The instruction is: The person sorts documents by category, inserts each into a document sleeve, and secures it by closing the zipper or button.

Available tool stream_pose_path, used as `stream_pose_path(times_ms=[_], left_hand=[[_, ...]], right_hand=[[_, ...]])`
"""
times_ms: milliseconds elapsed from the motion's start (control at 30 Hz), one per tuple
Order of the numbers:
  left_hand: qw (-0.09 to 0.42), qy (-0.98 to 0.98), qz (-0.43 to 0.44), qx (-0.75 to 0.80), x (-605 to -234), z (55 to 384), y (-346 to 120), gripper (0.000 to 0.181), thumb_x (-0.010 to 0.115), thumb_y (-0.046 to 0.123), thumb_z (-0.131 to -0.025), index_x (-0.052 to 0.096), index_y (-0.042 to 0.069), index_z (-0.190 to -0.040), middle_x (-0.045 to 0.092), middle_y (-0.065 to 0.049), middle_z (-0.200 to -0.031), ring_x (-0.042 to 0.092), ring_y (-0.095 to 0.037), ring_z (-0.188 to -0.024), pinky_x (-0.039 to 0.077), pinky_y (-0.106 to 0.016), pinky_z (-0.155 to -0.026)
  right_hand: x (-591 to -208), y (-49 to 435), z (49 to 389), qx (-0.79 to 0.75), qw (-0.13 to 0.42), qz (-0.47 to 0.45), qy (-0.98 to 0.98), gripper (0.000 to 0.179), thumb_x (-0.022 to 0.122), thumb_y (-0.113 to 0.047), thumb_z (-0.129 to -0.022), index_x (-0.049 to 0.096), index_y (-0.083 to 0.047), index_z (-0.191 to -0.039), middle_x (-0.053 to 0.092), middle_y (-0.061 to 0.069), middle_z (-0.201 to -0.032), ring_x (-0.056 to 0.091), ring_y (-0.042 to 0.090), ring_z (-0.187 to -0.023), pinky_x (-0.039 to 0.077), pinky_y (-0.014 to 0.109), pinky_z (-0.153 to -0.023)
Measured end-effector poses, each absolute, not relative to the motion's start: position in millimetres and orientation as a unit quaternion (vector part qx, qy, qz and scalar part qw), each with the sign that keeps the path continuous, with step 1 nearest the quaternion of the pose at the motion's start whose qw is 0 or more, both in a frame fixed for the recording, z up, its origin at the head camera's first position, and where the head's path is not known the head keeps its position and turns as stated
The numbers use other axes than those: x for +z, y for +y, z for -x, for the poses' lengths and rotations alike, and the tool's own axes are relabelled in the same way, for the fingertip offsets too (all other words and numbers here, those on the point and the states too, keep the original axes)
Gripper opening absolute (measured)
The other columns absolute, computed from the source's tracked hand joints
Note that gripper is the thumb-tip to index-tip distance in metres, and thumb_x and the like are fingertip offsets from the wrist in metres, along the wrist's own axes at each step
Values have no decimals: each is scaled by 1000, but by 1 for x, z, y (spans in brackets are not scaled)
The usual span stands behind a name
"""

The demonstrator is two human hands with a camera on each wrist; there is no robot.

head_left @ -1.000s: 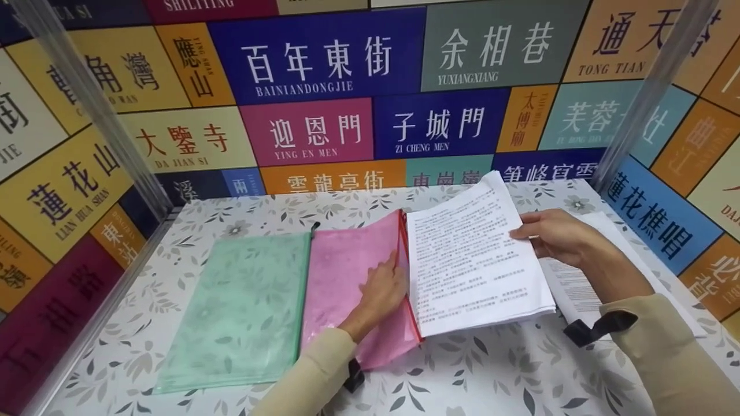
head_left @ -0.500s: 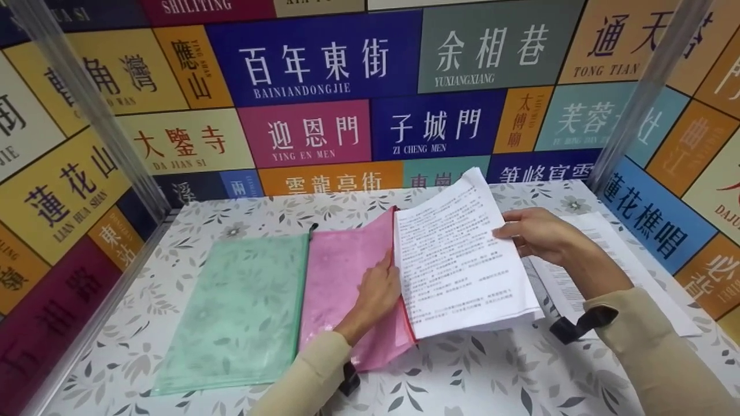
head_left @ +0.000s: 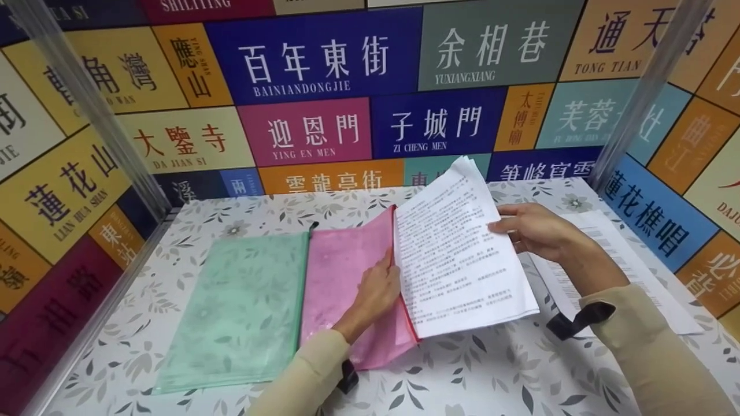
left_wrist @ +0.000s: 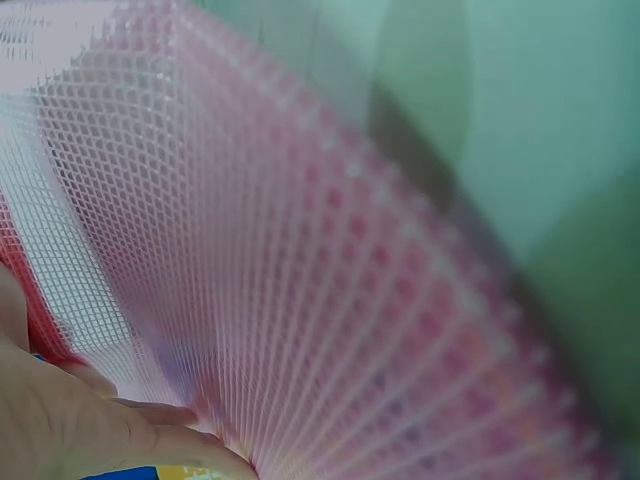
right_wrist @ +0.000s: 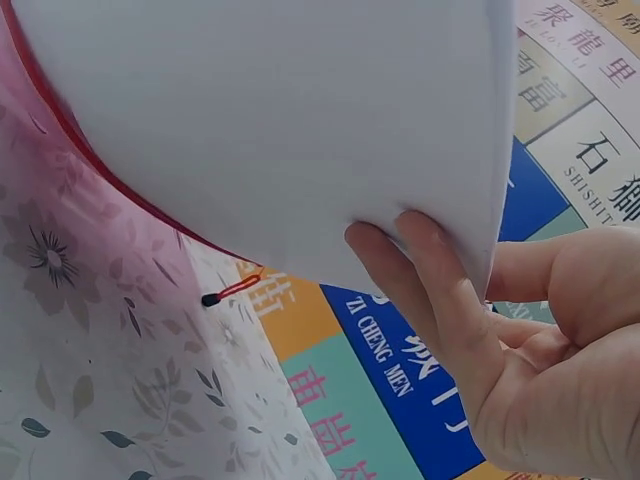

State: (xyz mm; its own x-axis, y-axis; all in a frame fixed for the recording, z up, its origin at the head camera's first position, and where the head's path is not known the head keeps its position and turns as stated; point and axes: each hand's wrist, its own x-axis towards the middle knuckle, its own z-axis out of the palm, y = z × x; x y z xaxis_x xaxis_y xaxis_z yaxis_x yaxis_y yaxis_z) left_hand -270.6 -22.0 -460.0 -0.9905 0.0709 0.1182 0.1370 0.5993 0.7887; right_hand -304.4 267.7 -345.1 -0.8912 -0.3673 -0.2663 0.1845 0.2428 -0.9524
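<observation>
A pink mesh zipper pouch [head_left: 347,242] with a red zipper edge lies on the table, its opening facing right. My left hand [head_left: 374,292] grips the pouch at that edge; in the left wrist view, the fingers [left_wrist: 150,440] press into the bunched mesh [left_wrist: 300,270]. A stack of printed paper sheets [head_left: 457,260] stands tilted at the opening, its left edge along the red zipper [right_wrist: 130,195]. My right hand [head_left: 535,231] pinches the stack at its right side, thumb in front and fingers behind. From the right wrist view the blank back of the sheets [right_wrist: 300,110] shows.
A green mesh zipper pouch [head_left: 237,306] lies flat to the left, close against the pink one. More printed sheets [head_left: 647,277] lie on the table at right, partly under my right arm. Sign-printed panels [head_left: 324,58] wall in the flower-patterned table [head_left: 462,381].
The paper stack has shifted a little left towards the pouch, and its top has risen and tilted up. My right hand has moved with it. My left hand keeps its grip on the pouch.
</observation>
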Motion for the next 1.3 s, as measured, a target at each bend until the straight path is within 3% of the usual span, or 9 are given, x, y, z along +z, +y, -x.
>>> stream_pose_path(times_ms=[167,433,700,900,1300], left_hand=[[36,-891,52,-450,-460,271,-22,55,35,24,-103,36,7,-155,57,-18,-144,57,-35,-131,44,-56,-107],[39,-894,45,-445,-461,271,-21,55,35,24,-103,36,5,-154,55,-18,-146,54,-38,-133,42,-61,-106],[39,-889,53,-454,-461,269,-23,55,36,22,-102,36,3,-154,49,-15,-152,53,-35,-135,44,-56,-107],[39,-895,39,-443,-460,269,-22,55,36,23,-102,37,6,-154,52,-14,-150,53,-35,-134,42,-59,-107],[37,-892,38,-450,-458,268,-17,54,36,23,-102,36,6,-154,56,-17,-145,57,-33,-131,46,-53,-104]], right_hand=[[-352,269,305,-618,221,62,752,56,54,-8,-100,34,7,-150,75,-2,-102,74,16,-92,61,34,-78],[-369,258,310,-616,222,53,754,54,55,-9,-100,38,6,-149,75,-1,-101,75,17,-89,61,34,-77],[-365,260,310,-621,232,41,748,55,49,-19,-105,34,4,-152,73,-2,-107,73,15,-95,60,31,-77],[-358,265,308,-600,229,36,766,61,53,-18,-102,29,-2,-157,68,-4,-116,69,13,-104,59,32,-82],[-374,253,309,-600,225,37,767,64,57,-12,-99,30,-4,-157,69,2,-122,71,14,-103,60,35,-85]])
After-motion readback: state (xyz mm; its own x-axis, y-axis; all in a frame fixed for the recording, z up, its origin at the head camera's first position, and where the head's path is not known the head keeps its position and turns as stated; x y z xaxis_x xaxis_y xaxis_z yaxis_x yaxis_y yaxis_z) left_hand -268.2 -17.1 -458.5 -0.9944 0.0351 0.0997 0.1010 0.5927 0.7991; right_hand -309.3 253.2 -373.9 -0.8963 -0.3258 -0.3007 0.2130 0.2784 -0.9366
